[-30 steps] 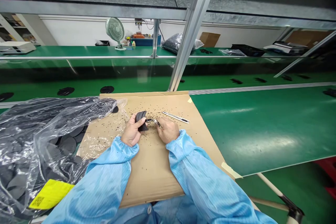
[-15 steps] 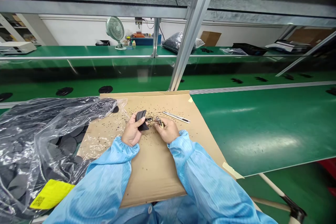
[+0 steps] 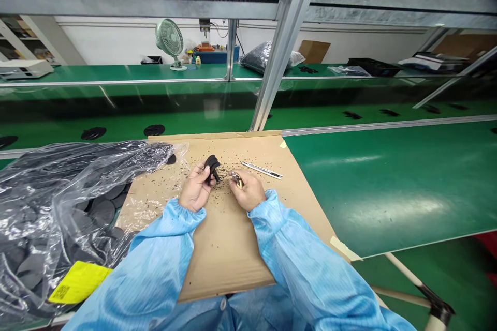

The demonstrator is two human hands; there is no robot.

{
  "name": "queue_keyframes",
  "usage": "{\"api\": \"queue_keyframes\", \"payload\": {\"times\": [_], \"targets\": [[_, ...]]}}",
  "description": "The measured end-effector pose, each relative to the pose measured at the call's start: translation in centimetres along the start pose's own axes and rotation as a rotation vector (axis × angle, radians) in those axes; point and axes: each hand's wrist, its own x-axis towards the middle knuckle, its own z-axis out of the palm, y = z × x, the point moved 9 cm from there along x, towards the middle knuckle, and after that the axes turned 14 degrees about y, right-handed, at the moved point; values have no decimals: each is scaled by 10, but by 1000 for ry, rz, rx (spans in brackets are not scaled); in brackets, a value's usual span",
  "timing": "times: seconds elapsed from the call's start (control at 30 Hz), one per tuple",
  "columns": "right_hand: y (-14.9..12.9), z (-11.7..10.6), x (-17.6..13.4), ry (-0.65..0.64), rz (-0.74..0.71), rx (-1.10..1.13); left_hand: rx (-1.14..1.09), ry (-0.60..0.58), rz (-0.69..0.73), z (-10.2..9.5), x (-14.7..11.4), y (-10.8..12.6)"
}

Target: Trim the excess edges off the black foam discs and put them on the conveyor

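Between the thumb and fingers of my left hand (image 3: 196, 188) is a curved black plastic part (image 3: 212, 164), held tilted above the cardboard. My right hand (image 3: 249, 191) is closed around a small metal hand tool (image 3: 236, 178), perhaps nippers; its kind is partly hidden by my fingers. A short gap separates the tool's tip from the black part. Tiny black scraps (image 3: 229, 158) are scattered over the cardboard sheet (image 3: 229, 258) around both hands. A slim utility knife (image 3: 262, 170) lies on the sheet just beyond my right hand.
To the left, a clear plastic bag (image 3: 66, 207) holds several black discs and bears a yellow label (image 3: 79, 282). A slanted metal post (image 3: 272, 72) rises behind the cardboard. Black parts (image 3: 154, 130) lie along the green belt beyond. A fan (image 3: 170, 39) stands on the back shelf.
My left hand has turned the black part, so it shows a different face and sits slightly higher. The tool in my right hand has come away from the part.
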Motion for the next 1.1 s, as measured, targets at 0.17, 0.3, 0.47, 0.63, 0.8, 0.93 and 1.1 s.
{"api": "queue_keyframes", "payload": {"times": [0.17, 0.3, 0.47, 0.63, 0.8, 0.93, 1.1], "targets": [[-8, 7, -2, -66, -85, -61, 39, 17, -88, -1, -2, -8], [-14, 6, -2, -56, -147, -152, 60, 40, -113, -3, -2, -10], [-14, 13, -7, -145, -133, -270, 33, 25, -142, -1, -4, -10], [-18, 26, -14, -279, -147, -364, 6, -86, -212, 10, -13, -11], [-21, 32, -16, -319, -187, -384, 98, -88, -221, 9, -14, -14], [-19, 34, -17, -347, -172, -389, 169, -97, -189, 10, -14, -15], [-18, 36, -18, -418, -142, -419, 198, -99, -159, 9, -13, -15]]}}
